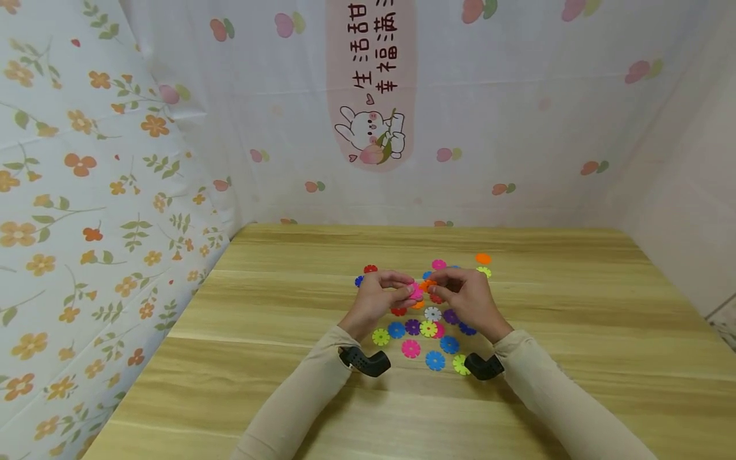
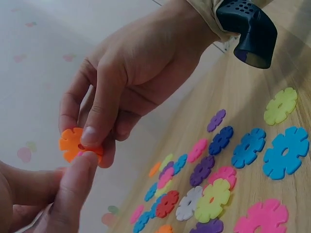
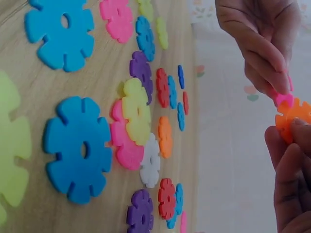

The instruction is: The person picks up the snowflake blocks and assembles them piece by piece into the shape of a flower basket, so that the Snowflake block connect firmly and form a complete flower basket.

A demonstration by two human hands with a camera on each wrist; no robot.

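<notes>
Pink disc [image 1: 416, 292] apparently in left grip [image 1: 376, 299]

Pink disc [image 1: 416, 292] partly hidden by left hand [image 1: 379, 297], wall lettering [image 1: 360, 46] cropped

Across the top of the frame hangs a pale backdrop cloth [image 1: 276, 115] dotted with pink-and-green prints [image 1: 449, 154]. At upper centre, its pink panel [image 1: 345, 96] carries dark red Chinese characters [image 1: 361, 45] above a cartoon white rabbit [image 1: 361, 128] with a pink tulip [image 1: 372, 155]. An orange-flowered, green-leaved cloth [image 1: 80, 191] fills the left side; the wood-grain table [image 1: 581, 300] spans the lower frame.
</notes>
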